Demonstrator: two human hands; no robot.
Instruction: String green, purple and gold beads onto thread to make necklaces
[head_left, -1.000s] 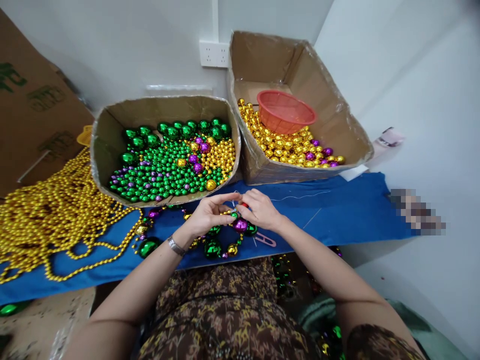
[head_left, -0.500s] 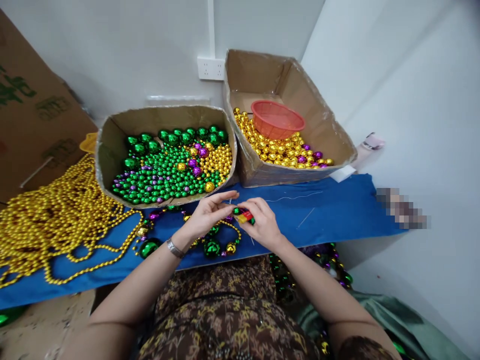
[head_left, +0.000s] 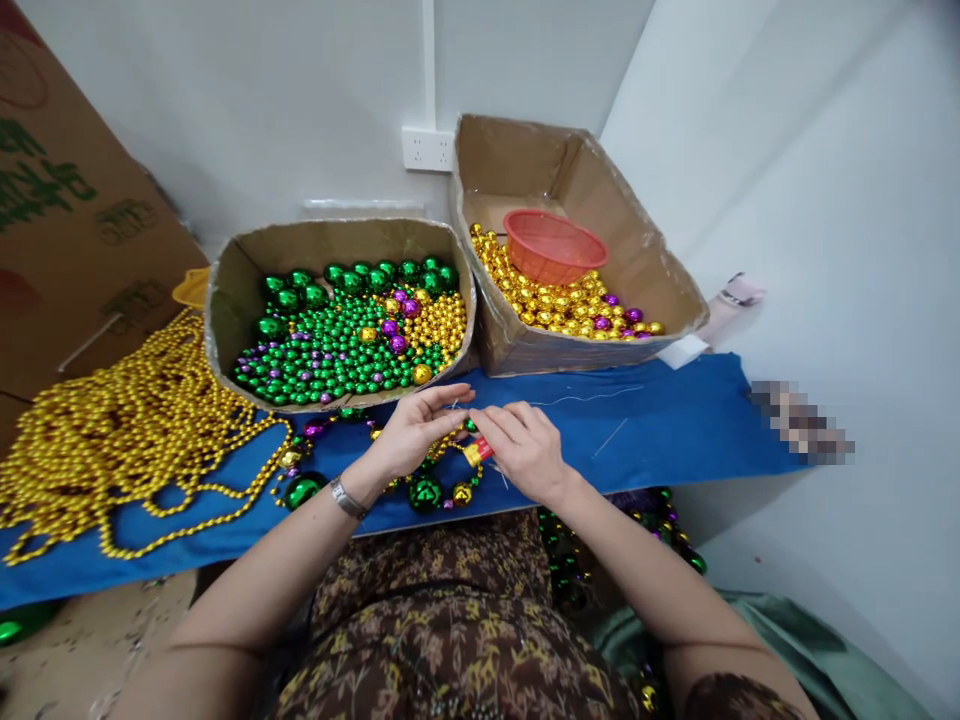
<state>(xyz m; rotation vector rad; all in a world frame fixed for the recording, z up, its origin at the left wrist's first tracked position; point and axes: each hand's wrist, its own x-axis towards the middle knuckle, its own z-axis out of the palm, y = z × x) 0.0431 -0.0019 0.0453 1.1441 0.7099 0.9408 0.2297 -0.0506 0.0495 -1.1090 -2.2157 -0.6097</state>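
My left hand (head_left: 416, 430) and my right hand (head_left: 521, 448) meet over the blue cloth (head_left: 660, 420), fingertips close together. The left hand pinches a thin thread near the fingertips of both hands. The right hand is closed on a small red and yellow object (head_left: 477, 452) that looks like a lighter. Below the hands lies a bead strand (head_left: 427, 490) of green, gold and purple balls, partly hidden by the hands. A watch sits on my left wrist.
A cardboard box (head_left: 225, 300) of green, gold and purple beads stands behind my hands. A second box (head_left: 660, 270) at right holds gold beads and a red basket (head_left: 553, 243). Gold bead strings (head_left: 112, 430) pile at left. More beaded strands (head_left: 660, 520) hang below the table edge.
The right hand has turned and lowered slightly, so the red and yellow object now shows under its fingers. The left hand stays pinched at the same spot. The view shifted a little.
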